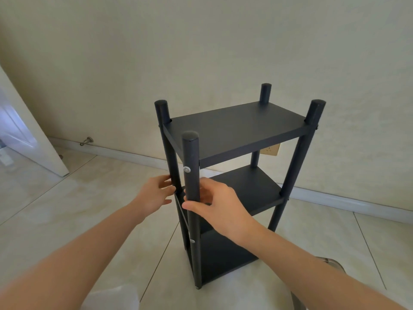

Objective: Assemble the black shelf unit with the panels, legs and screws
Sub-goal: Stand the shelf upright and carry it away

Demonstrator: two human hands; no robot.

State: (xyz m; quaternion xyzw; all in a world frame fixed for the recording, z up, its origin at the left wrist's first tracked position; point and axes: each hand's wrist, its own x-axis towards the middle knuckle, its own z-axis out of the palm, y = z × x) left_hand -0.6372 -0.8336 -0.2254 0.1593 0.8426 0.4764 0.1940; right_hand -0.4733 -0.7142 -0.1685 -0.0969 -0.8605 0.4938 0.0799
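Shelf unit (234, 135) stands upright on the tiled floor (67, 220), close to the wall (201, 52); three panels, four legs. Right hand (214, 202) grips the near front leg (191, 153) between the top and middle panels: thumb across the front, fingers curled behind and partly hidden by the leg. Left hand (154, 193) reaches to the left rear leg (166, 139); fingertips meet the leg, but whether they close round it cannot be told. Two pale screw heads (186, 169) show on the near front leg, one by the top panel, one lower down. Far rear leg mostly hidden behind the panels. Socket (270, 149) on the wall half covered by the top panel. Door (33, 139) cut off at the left edge. Grey object (330, 264) behind the right forearm, too hidden to identify.
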